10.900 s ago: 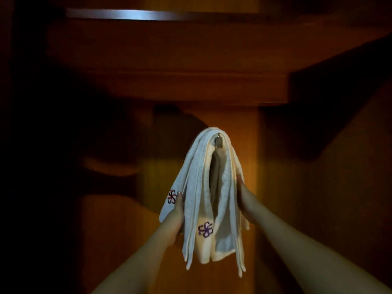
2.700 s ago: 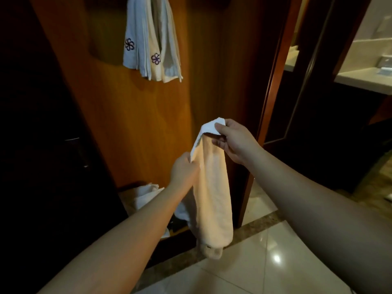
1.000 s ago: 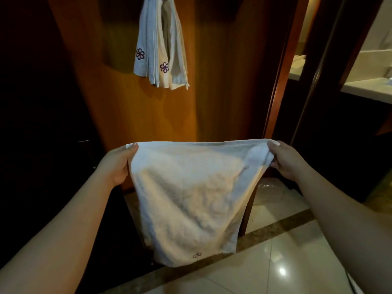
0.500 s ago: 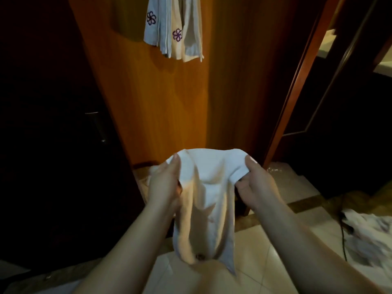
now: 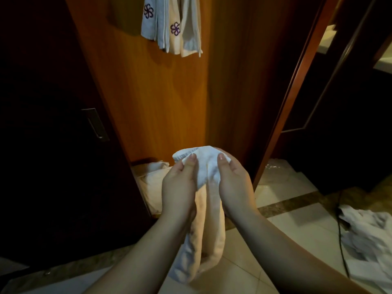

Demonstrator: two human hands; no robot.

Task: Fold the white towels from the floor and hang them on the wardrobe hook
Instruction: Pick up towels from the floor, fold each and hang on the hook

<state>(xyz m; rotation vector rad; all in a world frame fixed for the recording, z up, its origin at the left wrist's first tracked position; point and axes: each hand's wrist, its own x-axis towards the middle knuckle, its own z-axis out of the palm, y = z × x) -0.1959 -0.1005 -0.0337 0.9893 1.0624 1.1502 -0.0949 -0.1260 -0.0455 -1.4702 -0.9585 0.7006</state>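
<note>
- Standing at the upper centre of the frame, the wooden wardrobe panel (image 5: 161,98) carries the hung towels (image 5: 171,26), which dangle from above the picture's top edge; the hook itself is out of view.
- Lying crumpled at the lower right on the tiled floor (image 5: 286,230), a white towel heap (image 5: 369,240) waits beside a dark cable (image 5: 340,236); more pale cloth (image 5: 152,179) sits at the wardrobe's foot, left of centre.
- Hanging in the middle of the frame, the towel in hand (image 5: 203,219) is doubled lengthwise, its loose lower loop drooping towards the floor.
- Pinching the top left corner between thumb and fingers, the left hand (image 5: 180,187) holds one side of the fold.
- Pinching the top right corner the same way, the right hand (image 5: 233,183) sits close beside it, both corners nearly meeting.
- Risk, as I judge it: the corners look unevenly matched, so a hurried fold may come out lopsided and slip off the hook.
- Risk: the hanging set already looks bulky, so adding another could push one loose.
- Risk: stepping towards the heap could snag the cable.
</note>
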